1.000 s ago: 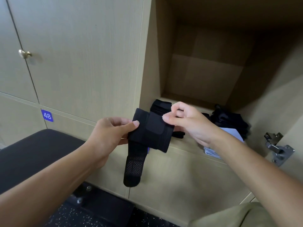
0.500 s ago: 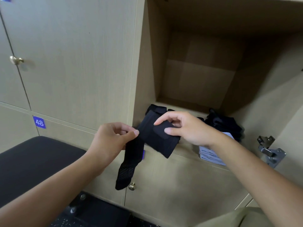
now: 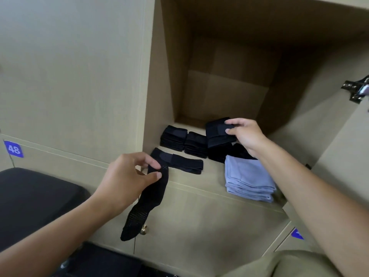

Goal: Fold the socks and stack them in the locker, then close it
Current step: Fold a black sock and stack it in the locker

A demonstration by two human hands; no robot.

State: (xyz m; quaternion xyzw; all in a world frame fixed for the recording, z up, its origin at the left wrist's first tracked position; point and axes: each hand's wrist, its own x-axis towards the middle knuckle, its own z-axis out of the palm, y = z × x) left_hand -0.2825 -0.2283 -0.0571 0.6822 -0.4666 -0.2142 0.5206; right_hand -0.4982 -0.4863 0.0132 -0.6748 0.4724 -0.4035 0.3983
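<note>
A: Item one, at the far left?
B: Label 48 (image 3: pixel 13 149) at nine o'clock; bench (image 3: pixel 38 198) at eight o'clock. Neither in use.

A: Next?
B: Left hand (image 3: pixel 127 176), just left of centre. Thumb and forefinger pinch the loose sock (image 3: pixel 147 198) near its upper end, probably to keep it off the floor until its fold. Long axis runs from one o'clock to seven; toe points down at seven, hanging in front of the lower door, beside its knob (image 3: pixel 143 229).

A: Inside the locker (image 3: pixel 159 76)?
B: On the shelf, left to right: flat sock (image 3: pixel 179 163), lying nearly crosswise, ten to four; two folded stacks (image 3: pixel 184 140) side by side behind it; a dark pile (image 3: pixel 219 153); blue cloths (image 3: pixel 247 180) at the front edge, four o'clock.

A: And the other hand?
B: Right hand (image 3: pixel 245 134), at one o'clock. Fingers and thumb grip a folded sock (image 3: pixel 217 132) above the dark pile, fold held closed; touching or clear, I cannot tell. I judge it is about to be stacked.

A: Far right?
B: Hinge (image 3: pixel 356 91) at two o'clock; locker not yet closed.
</note>
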